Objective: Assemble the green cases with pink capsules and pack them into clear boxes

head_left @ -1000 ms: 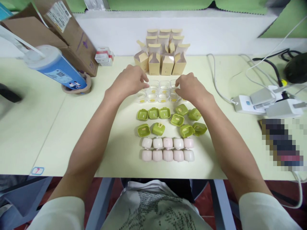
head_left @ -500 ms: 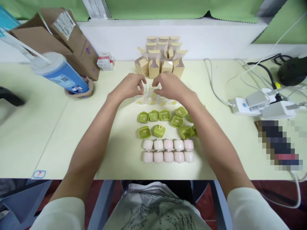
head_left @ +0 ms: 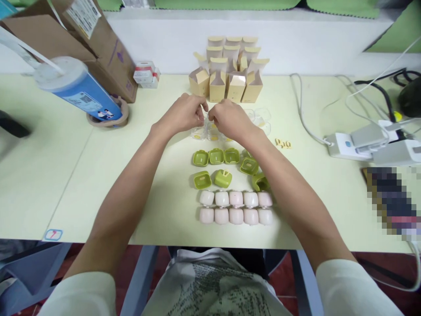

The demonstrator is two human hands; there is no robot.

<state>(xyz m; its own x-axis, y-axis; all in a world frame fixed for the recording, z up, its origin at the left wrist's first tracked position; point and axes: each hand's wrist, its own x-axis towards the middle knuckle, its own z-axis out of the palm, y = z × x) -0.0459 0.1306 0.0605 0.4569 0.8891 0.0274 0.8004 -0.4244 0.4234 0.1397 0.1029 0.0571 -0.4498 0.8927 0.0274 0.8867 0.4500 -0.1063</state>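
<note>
My left hand [head_left: 188,114] is over the left end of a group of clear plastic cups [head_left: 198,134], its fingers curved, with a gap between thumb and forefinger. Close beside it, my right hand [head_left: 230,117] has its fingers curled together above the same cups; what is between them, if anything, is hidden. More clear pieces [head_left: 262,125] show to the right of that hand. Nearer me lie several small green plastic shells [head_left: 216,156], some hollow side up, and one green piece with a yellow loop [head_left: 222,178]. Two rows of rounded white and pale pink cases [head_left: 236,216] lie in front.
Open small cardboard boxes [head_left: 236,87] stand at the back. Left are a large carton [head_left: 115,66], a blue cup [head_left: 87,98] in a holder and small white-red boxes [head_left: 146,73]. Yellow bits [head_left: 283,143], a power strip [head_left: 348,147] and cables lie right.
The view has shifted a little, so the table things sit differently in it. My right hand's fingers have curled in more and come nearer my left hand. The yellow bits now show beyond my right forearm.
</note>
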